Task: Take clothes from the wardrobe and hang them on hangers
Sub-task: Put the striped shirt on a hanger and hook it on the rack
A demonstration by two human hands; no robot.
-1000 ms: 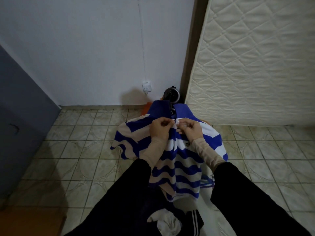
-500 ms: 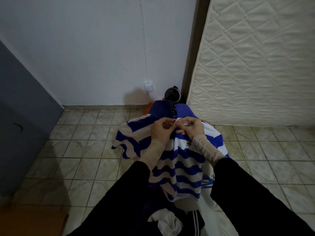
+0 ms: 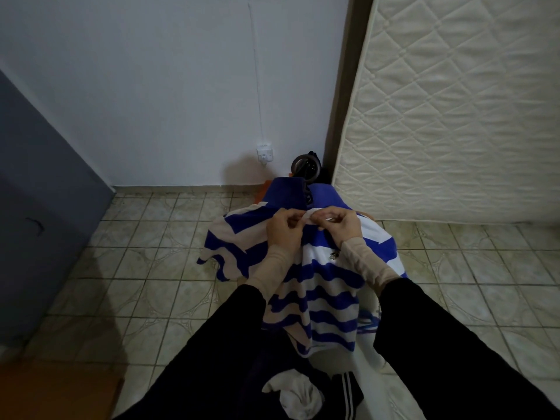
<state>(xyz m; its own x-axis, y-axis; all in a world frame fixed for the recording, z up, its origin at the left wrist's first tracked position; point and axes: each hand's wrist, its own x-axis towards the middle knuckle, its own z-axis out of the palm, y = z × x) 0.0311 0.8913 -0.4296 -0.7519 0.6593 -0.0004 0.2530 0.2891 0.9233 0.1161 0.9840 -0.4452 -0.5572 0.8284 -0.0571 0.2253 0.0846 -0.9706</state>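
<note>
A person is holding a blue-and-white striped shirt (image 3: 318, 286) up in front of the body, above a tiled floor (image 3: 145, 283). The left hand (image 3: 285, 230) is pinching the shirt's front opening just below the collar, its fingers curled in on the cloth. The right hand (image 3: 339, 222) is pinching the white edge of the same opening from the other side, thumb and fingertips closed on the fabric. The two hands are sitting almost touching, knuckles toward the camera. Both forearms are wearing beige cuffs under black sleeves (image 3: 439, 344).

The shirt's solid blue collar (image 3: 286, 194) is standing above the hands, and the striped body is hanging down between the arms, with one sleeve spreading out to the left. Whether a hanger is sitting inside the shirt cannot be told.

Below the shirt, at the bottom of the view, a dark garment with white stripes (image 3: 345, 392) is lying beside a crumpled white cloth (image 3: 298, 395). A quilted mattress (image 3: 454, 116) is leaning upright on the right. A pale wall (image 3: 166, 86) is carrying a socket (image 3: 264, 153) with a thin cable running up from it. A dark round object (image 3: 306, 166) is sitting in the corner behind the collar. A grey panel (image 3: 39, 207) is filling the left edge.
</note>
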